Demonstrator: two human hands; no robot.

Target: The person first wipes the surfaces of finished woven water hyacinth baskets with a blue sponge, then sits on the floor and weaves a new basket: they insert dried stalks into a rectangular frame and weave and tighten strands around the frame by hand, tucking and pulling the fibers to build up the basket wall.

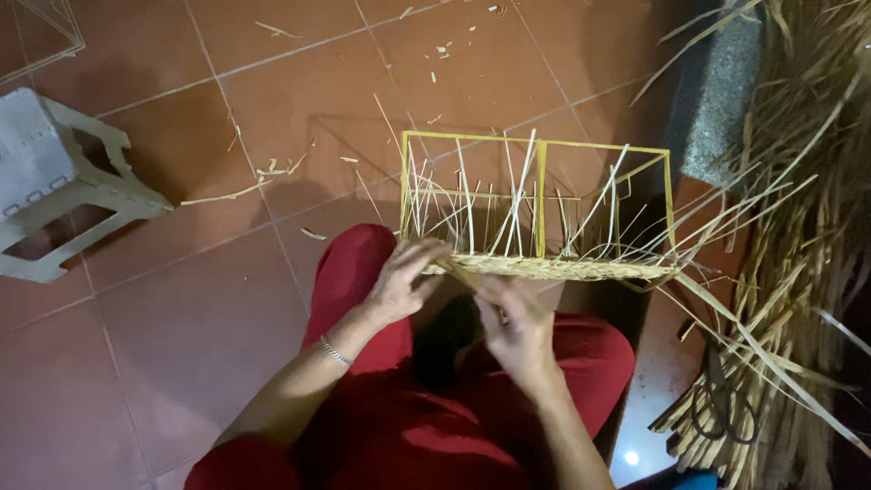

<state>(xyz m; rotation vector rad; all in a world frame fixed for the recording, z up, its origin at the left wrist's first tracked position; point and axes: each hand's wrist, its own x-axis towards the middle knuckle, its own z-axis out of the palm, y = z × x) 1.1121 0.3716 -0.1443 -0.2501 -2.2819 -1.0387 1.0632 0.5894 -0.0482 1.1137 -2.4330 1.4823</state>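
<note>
Wire frame (537, 195) is propped on the knees, woven edge (553, 267) kept close for work. Left hand (399, 281) is pinched on the edge; right hand (514, 322) on a straw strand (460, 270).

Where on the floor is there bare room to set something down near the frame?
The widest bare tile lies between the white plastic stool and the red trouser leg. More lies beyond the yellow wire frame, with a few straw scraps. The straw pile and scissors crowd the other side; both hands work the frame's woven edge.
</note>
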